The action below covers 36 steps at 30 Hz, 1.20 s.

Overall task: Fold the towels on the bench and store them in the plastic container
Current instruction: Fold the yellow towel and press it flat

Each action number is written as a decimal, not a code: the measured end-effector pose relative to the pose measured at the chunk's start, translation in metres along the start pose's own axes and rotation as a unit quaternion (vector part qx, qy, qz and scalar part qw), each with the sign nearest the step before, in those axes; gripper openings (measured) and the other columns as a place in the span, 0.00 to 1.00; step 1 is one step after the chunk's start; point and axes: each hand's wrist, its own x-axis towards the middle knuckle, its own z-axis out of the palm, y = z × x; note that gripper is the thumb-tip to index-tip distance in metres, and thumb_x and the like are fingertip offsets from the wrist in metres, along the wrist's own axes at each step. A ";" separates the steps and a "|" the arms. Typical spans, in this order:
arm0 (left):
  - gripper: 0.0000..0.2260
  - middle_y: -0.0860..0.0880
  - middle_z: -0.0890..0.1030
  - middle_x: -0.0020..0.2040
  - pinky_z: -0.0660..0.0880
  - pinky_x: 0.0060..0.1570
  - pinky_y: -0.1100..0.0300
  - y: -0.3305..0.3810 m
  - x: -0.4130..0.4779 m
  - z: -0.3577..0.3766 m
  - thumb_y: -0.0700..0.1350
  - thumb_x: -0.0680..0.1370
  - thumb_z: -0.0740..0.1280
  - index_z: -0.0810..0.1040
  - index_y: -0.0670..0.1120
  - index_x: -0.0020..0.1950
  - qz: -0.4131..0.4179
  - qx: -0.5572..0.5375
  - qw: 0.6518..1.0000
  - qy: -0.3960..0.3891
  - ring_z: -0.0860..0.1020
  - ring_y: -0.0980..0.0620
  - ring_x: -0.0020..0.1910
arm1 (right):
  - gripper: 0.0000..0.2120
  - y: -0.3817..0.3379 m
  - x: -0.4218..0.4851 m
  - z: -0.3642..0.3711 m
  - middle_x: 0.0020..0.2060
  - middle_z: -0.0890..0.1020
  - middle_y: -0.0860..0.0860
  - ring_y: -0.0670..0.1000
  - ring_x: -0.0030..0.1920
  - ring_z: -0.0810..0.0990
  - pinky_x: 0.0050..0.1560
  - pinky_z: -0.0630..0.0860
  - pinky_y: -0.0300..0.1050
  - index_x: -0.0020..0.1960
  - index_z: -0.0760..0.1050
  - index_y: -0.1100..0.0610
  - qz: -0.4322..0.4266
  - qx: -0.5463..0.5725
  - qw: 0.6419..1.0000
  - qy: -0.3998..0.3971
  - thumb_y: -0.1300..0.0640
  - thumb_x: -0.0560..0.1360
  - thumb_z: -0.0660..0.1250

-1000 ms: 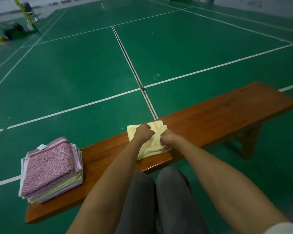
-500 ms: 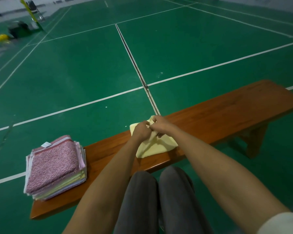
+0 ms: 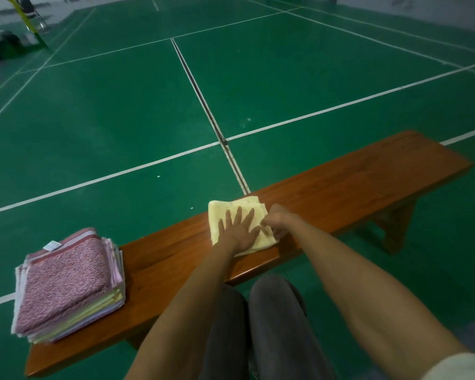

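Yellow towel [image 3: 240, 212] is lying folded on the wooden bench [image 3: 340, 193], under both hands, with its far edge reaching the bench's far rim. The left hand [image 3: 237, 231] is resting flat on top of it, fingers straight and spread, pressing the cloth down onto the wood. Just beside that palm, on its right, the right hand [image 3: 279, 220] is pinching the towel's right edge, fingers curled round the fold, its fingertips nearly touching the left hand's little finger. Well to the left of the pressing hand, at the bench's left end, a stack [image 3: 66, 283] of folded towels is sitting, a pink speckled one on top with a small white tag at its far corner, and paler yellow and white layers showing below it. Behind the grip, nearer the camera, two grey-trousered knees [image 3: 258, 325] are showing between the forearms. Beyond the bench, green court floor [image 3: 121, 105] with white lines is stretching away.
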 end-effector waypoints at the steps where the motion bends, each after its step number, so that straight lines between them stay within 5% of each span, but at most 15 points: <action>1: 0.30 0.49 0.39 0.83 0.37 0.76 0.37 -0.003 -0.003 -0.001 0.64 0.84 0.48 0.43 0.59 0.83 -0.017 -0.002 0.999 0.042 0.36 0.39 0.81 | 0.07 -0.003 0.005 0.001 0.54 0.79 0.55 0.58 0.54 0.81 0.48 0.83 0.50 0.56 0.72 0.56 -0.010 -0.002 1.000 0.026 0.60 0.79 0.67; 5: 0.35 0.45 0.45 0.84 0.46 0.77 0.37 -0.022 -0.009 -0.006 0.62 0.82 0.60 0.47 0.52 0.83 -0.154 -0.079 0.968 0.182 0.46 0.37 0.81 | 0.31 -0.013 0.018 0.016 0.67 0.75 0.55 0.59 0.66 0.75 0.64 0.77 0.53 0.73 0.69 0.56 -0.006 -0.030 0.996 0.083 0.49 0.74 0.75; 8: 0.33 0.39 0.68 0.75 0.69 0.70 0.42 -0.031 -0.011 -0.016 0.56 0.79 0.70 0.62 0.41 0.77 -0.290 -0.313 0.881 0.203 0.68 0.37 0.73 | 0.38 -0.021 0.021 0.025 0.71 0.73 0.56 0.59 0.69 0.74 0.60 0.75 0.48 0.75 0.67 0.58 0.009 0.064 0.995 0.078 0.47 0.72 0.78; 12: 0.25 0.44 0.76 0.63 0.76 0.57 0.45 -0.035 -0.017 -0.039 0.51 0.77 0.74 0.71 0.41 0.68 -0.323 -0.520 0.786 0.085 0.76 0.39 0.64 | 0.35 -0.027 0.021 0.035 0.66 0.77 0.55 0.58 0.65 0.77 0.58 0.77 0.50 0.71 0.70 0.59 0.031 0.157 0.986 0.041 0.49 0.70 0.80; 18: 0.29 0.44 0.76 0.64 0.76 0.56 0.44 -0.042 -0.024 -0.046 0.53 0.75 0.75 0.70 0.43 0.70 -0.282 -0.590 0.756 0.039 0.75 0.42 0.58 | 0.24 -0.028 0.004 0.027 0.60 0.76 0.56 0.61 0.60 0.76 0.57 0.76 0.58 0.66 0.67 0.57 0.067 0.228 0.970 -0.059 0.51 0.75 0.72; 21: 0.29 0.43 0.79 0.59 0.79 0.52 0.41 -0.048 -0.031 -0.049 0.53 0.75 0.76 0.70 0.43 0.70 -0.251 -0.657 0.711 0.000 0.78 0.39 0.56 | 0.22 -0.030 -0.007 0.018 0.59 0.77 0.59 0.62 0.61 0.76 0.61 0.77 0.61 0.65 0.67 0.58 0.064 0.235 0.963 -0.114 0.54 0.76 0.71; 26: 0.30 0.38 0.77 0.66 0.79 0.54 0.44 -0.056 -0.049 -0.069 0.51 0.76 0.75 0.70 0.40 0.72 -0.256 -0.581 0.772 0.007 0.79 0.38 0.58 | 0.17 -0.050 -0.025 0.014 0.53 0.79 0.59 0.59 0.59 0.78 0.66 0.75 0.60 0.68 0.68 0.65 0.023 0.182 0.977 -0.105 0.59 0.81 0.65; 30: 0.39 0.37 0.78 0.66 0.80 0.57 0.41 -0.075 -0.055 -0.079 0.54 0.69 0.79 0.69 0.40 0.73 -0.268 -0.556 0.786 0.039 0.80 0.36 0.58 | 0.11 -0.068 -0.047 0.020 0.53 0.78 0.58 0.58 0.54 0.77 0.57 0.77 0.56 0.63 0.74 0.61 0.029 0.139 0.984 -0.111 0.58 0.82 0.64; 34: 0.34 0.38 0.79 0.64 0.80 0.56 0.41 -0.095 -0.067 -0.095 0.54 0.71 0.78 0.72 0.39 0.71 -0.262 -0.560 0.782 0.079 0.81 0.36 0.56 | 0.17 -0.088 -0.052 0.029 0.58 0.77 0.58 0.60 0.58 0.77 0.61 0.76 0.57 0.63 0.71 0.63 0.001 0.162 0.984 -0.077 0.55 0.79 0.69; 36: 0.31 0.38 0.79 0.63 0.80 0.54 0.42 -0.099 -0.084 -0.110 0.52 0.72 0.78 0.73 0.39 0.69 -0.256 -0.563 0.780 0.098 0.80 0.37 0.55 | 0.30 -0.094 -0.035 0.032 0.59 0.80 0.59 0.62 0.57 0.80 0.61 0.78 0.62 0.66 0.72 0.63 0.000 0.150 0.986 -0.074 0.51 0.70 0.78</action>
